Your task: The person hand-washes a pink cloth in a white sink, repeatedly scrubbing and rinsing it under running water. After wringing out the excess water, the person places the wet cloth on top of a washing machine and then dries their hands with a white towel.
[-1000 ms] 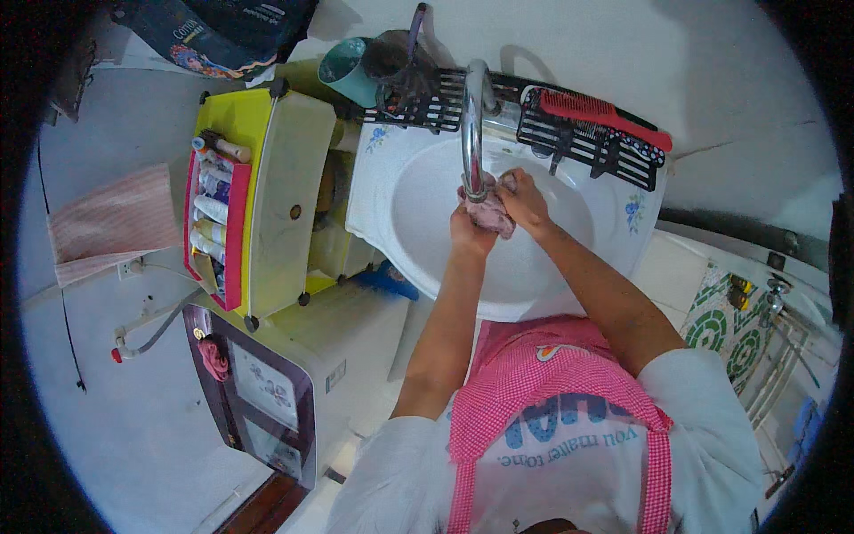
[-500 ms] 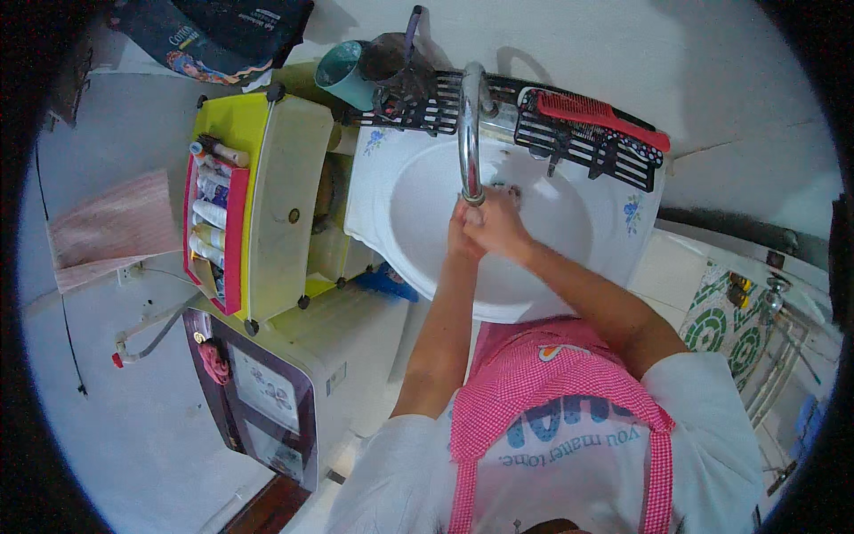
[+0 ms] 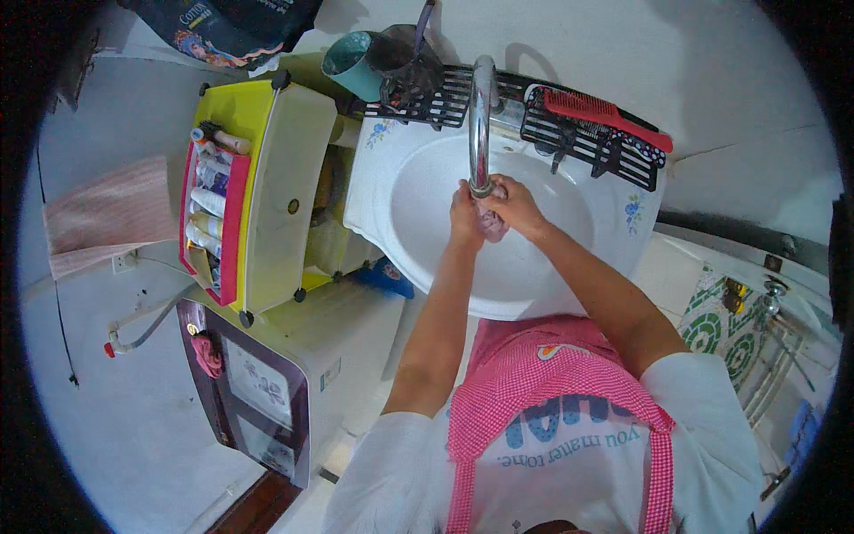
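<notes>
Both my hands are over the white washbasin (image 3: 427,258), right below the mouth of the curved chrome tap (image 3: 480,133). Between them is a small, crumpled, pale pink cloth (image 3: 492,224) that looks wet. My left hand (image 3: 465,214) grips its left side, and my right hand (image 3: 519,207) grips its upper right side. The tap's end hides part of the fingers. Whether water is running cannot be made out.
Black slatted racks line the basin's back edge; a red comb (image 3: 583,109) lies on the right one. A teal cup (image 3: 351,67) and a dark mug (image 3: 405,62) stand at the back left. Left of the basin is a yellow-and-white cabinet (image 3: 285,196) with a pink tray of tubes.
My hands were clasped together under the tap; now they are slightly apart and the pink cloth shows between them. The view has shifted a little.
</notes>
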Demonstrator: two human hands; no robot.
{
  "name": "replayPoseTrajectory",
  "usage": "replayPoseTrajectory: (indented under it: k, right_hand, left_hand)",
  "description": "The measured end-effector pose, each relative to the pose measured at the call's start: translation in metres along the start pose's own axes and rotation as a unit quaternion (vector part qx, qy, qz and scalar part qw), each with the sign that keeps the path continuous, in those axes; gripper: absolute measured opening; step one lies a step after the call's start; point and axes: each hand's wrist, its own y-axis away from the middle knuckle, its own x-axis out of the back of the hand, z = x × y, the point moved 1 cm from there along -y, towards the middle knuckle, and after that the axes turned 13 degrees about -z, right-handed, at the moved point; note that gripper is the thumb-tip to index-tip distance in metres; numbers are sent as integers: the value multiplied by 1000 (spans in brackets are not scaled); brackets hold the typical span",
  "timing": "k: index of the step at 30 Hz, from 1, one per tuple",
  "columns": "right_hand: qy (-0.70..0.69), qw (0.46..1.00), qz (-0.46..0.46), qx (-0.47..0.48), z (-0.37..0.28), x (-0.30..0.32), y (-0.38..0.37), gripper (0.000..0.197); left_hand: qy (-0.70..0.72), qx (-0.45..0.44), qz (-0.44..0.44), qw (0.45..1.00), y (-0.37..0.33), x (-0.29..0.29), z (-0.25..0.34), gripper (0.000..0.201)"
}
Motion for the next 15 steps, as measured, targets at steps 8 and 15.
replayPoseTrajectory:
  k: [8, 15]
  right_hand:
    - [338, 922, 110, 153, -66, -14, 15, 25]
    - [348, 906, 113, 214, -75, -13, 33, 24]
  left_hand:
    - [181, 137, -109, 968, 30, -30, 26, 37]
    - [34, -12, -214, 976, -7, 2, 13, 18]
